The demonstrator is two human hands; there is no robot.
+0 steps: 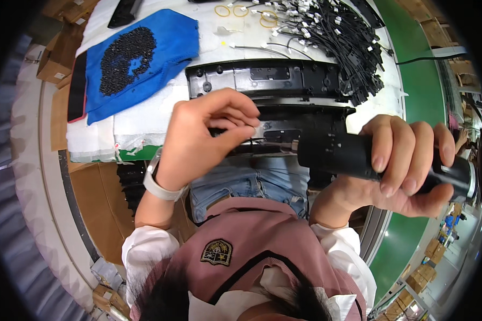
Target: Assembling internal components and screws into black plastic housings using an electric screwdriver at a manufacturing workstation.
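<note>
Black panel (284,115): long moulded plastic part lying across the near edge of the bench (139,125), its near rim just over the person's lap; a second like panel (262,77) lies directly behind it, touching or almost so.
Left hand (209,136): fingers curled, thumb and forefinger pinched together over the panel's near rim; what sits between the fingertips is too small to tell.
Right hand (407,166): fist closed fully round a black cylindrical power driver (359,158), held level with its nose pointing left toward the spot under the left fingertips.
Handling, judged: the panel looks light and stiff but long, so likely to flex or tip if lifted by one end; its smooth face may be slippery; best held along the long rim near the middle, or at both ends.
Blue cloth (142,56): at the far left corner of the bench, carrying a heap of small black parts (126,53).
Cable bundle (332,37): black leads with white plugs, spread over the far right corner.
Rubber bands (241,13): yellow loops at the far edge, between cloth and cables.
Wristband (158,184): white, on the left wrist.
</note>
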